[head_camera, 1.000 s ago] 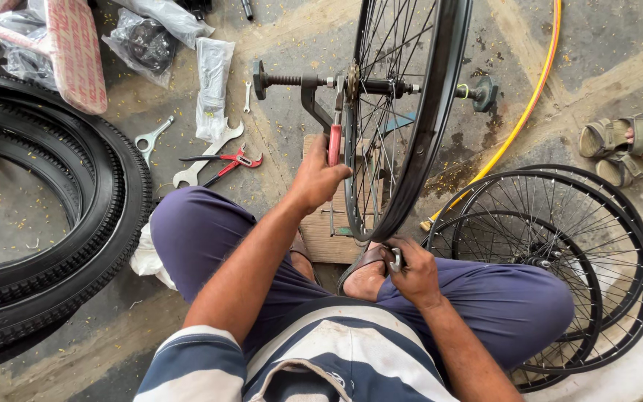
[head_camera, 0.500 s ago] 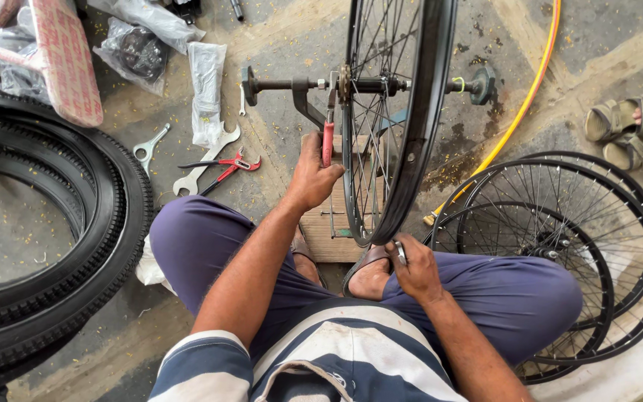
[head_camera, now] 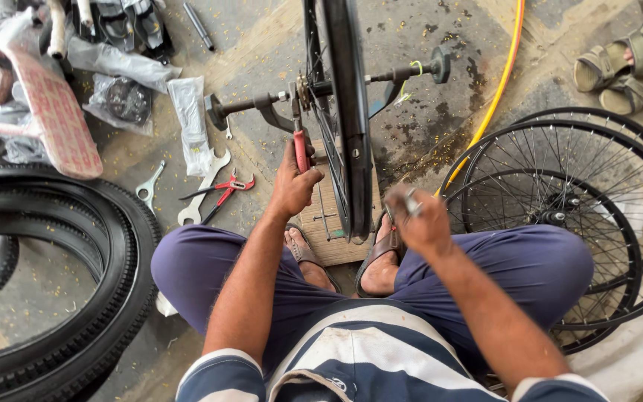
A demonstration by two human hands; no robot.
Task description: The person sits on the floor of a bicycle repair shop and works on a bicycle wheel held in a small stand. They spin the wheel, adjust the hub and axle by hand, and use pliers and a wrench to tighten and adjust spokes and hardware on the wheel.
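Wheel (head_camera: 344, 112) upright on its axle stand, between the knees.
Right hand (head_camera: 422, 223) lifted off the rim since a second ago, grip narrow on a small metal tool (head_camera: 411, 202); left hand (head_camera: 292, 186) grip closed on red-handled tool (head_camera: 301, 149) at hub.

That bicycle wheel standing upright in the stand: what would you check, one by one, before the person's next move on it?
1. Bicycle wheel upright, its axle resting in the stand: ok.
2. Left hand gripping the red-handled tool beside the hub: ok.
3. Right hand holding a small metal tool near the rim: ok, though blurred, so what kind of tool it is: cannot tell.
4. Feet in sandals close beside the rim's bottom: ok.
5. Spare tools, red pliers and spanner, lying by the left knee: ok.
6. Spoke tension even: cannot tell.
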